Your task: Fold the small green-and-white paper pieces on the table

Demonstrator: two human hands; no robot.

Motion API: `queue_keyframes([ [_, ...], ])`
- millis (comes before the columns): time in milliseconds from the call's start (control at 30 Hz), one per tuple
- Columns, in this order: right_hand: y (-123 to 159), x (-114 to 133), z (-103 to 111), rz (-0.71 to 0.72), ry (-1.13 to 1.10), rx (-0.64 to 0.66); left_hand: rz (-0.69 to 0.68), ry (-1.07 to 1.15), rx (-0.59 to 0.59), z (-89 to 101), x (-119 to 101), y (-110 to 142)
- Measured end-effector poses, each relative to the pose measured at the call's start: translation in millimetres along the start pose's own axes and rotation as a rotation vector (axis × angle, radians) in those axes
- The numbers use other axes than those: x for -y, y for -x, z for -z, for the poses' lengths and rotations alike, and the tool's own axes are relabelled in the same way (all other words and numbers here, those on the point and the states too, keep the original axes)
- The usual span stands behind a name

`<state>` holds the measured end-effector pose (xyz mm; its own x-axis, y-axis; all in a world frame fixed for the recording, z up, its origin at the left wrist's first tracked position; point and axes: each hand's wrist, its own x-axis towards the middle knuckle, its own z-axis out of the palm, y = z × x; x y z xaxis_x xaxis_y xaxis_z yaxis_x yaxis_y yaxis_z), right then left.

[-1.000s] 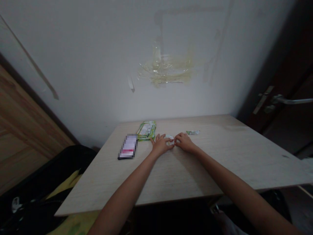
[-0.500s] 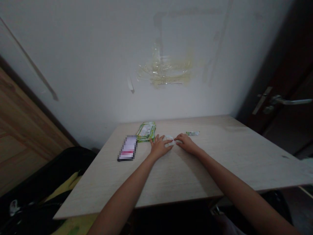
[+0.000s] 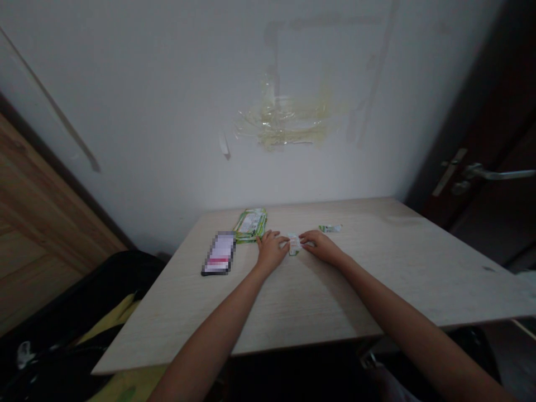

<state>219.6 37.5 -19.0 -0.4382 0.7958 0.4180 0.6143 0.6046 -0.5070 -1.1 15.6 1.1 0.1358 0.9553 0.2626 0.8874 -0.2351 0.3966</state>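
Observation:
A small white piece of packaging (image 3: pixel 295 244) with green at its lower corner lies between my two hands, at or just above the table. It looks like a wrapper or sachet; its print is too small to read. My left hand (image 3: pixel 271 251) pinches its left edge with thumb and forefinger, the other fingers pointing away toward the wall. My right hand (image 3: pixel 320 247) has its fingertips closed on the right edge. Beyond my left hand sits a stack of green-and-white packets (image 3: pixel 250 224). A narrow green-and-white strip (image 3: pixel 330 228) of packaging lies behind my right hand.
On the left of the pale wooden table (image 3: pixel 301 312) lies a phone (image 3: pixel 219 254) with a blurred screen. The wall (image 3: pixel 167 111) rises behind the table, with yellowed tape (image 3: pixel 293 125) on it. A dark door with a metal handle (image 3: pixel 502 174) stands at right.
The white packaging now shows more of its face and its green lower corner, turned and lower between my hands. My left fingers have drawn back and closed at its left edge.

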Motion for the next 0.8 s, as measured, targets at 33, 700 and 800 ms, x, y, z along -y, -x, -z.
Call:
queue_keyframes([
  [33, -0.2, 0.2, 0.2, 0.012, 0.006, -0.002, -0.003, 0.001, -0.005, 0.1, -0.6, 0.4],
  [700, -1.1, 2.4, 5.7, 0.050, 0.021, -0.021, -0.047, -0.054, 0.041, -5.9, 3.3, 1.6],
  [800, -1.1, -0.1, 4.8, 0.031, 0.055, -0.010, -0.036, -0.053, 0.045, -4.8, 1.6, 1.8],
])
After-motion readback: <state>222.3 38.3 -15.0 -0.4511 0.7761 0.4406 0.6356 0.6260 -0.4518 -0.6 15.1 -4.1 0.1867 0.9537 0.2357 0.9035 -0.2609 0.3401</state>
